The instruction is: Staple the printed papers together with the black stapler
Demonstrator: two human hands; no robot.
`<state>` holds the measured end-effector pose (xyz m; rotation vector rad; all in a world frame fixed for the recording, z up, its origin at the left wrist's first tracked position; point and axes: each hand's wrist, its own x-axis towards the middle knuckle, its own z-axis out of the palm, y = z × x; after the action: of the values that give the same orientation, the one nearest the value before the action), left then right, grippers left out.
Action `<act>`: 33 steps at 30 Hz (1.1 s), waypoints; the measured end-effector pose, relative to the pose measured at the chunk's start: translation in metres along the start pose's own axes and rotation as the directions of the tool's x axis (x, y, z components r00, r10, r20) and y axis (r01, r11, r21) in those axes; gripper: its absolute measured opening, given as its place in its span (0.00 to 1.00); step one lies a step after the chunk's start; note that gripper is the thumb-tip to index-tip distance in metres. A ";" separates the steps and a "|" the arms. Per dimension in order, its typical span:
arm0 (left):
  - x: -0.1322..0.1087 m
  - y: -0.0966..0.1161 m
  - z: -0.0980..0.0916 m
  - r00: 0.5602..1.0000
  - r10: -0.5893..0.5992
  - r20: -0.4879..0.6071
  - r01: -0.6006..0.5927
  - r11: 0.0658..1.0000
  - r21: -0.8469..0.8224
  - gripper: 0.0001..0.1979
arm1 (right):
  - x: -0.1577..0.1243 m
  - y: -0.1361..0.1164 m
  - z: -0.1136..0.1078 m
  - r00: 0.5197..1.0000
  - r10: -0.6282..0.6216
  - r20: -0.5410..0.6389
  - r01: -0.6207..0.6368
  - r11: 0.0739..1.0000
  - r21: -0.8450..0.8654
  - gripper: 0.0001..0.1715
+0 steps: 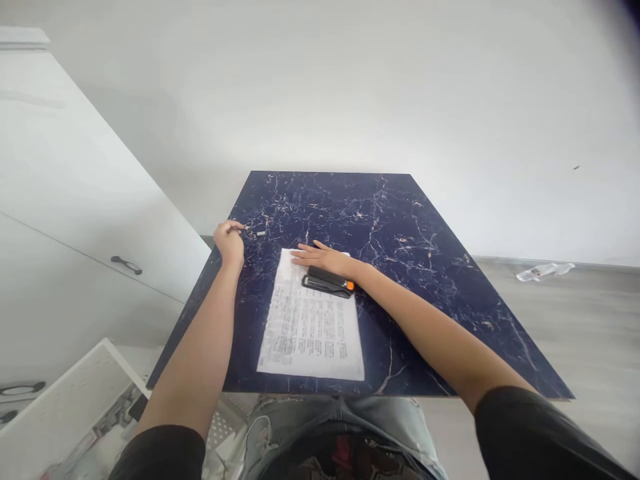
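Observation:
A sheet of printed paper (310, 327) lies on the dark blue marble-patterned table (350, 207). My right hand (325, 259) rests flat across its top edge with the fingers spread. Just below that hand, a black stapler (327, 283) with an orange end lies on the sheet. At the table's left edge, my left hand (230, 241) is closed, its fingers curled together toward the tabletop. Whether anything is inside them is hidden. A small greyish strip (261, 233), perhaps staples, lies on the table to the right of those fingers.
White cabinets (95, 200) with dark handles stand at the left. A white perforated container (65, 407) holding assorted things is at the lower left. Behind the table is a white wall (320, 87). A clear plastic bottle (545, 271) lies on the floor at the right.

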<state>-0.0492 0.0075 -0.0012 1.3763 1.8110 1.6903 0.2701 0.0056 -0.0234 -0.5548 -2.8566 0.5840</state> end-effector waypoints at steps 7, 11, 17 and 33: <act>-0.065 0.041 0.056 0.561 0.390 0.730 -0.377 0.906 -0.194 0.17 | -0.080 -0.002 -0.032 0.925 0.160 -0.346 -0.147 0.987 0.062 0.20; -0.074 0.048 0.053 0.102 0.360 0.927 -0.524 0.812 -0.258 0.22 | -0.111 -0.033 -0.061 0.846 0.372 -0.382 -0.292 0.923 0.251 0.22; -0.080 0.054 0.046 0.126 0.267 0.955 -0.604 0.785 -0.140 0.37 | -0.140 -0.057 -0.061 0.928 0.315 -0.198 -0.277 0.941 0.197 0.20; -0.089 0.050 0.026 0.150 0.285 0.947 -0.609 0.781 -0.138 0.37 | -0.115 -0.073 -0.028 0.836 0.299 -0.459 -0.254 0.954 0.159 0.16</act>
<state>0.0354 -0.0551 0.0036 2.4950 0.8790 0.3258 0.3583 -0.0919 0.0207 -0.9586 -2.2844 0.5254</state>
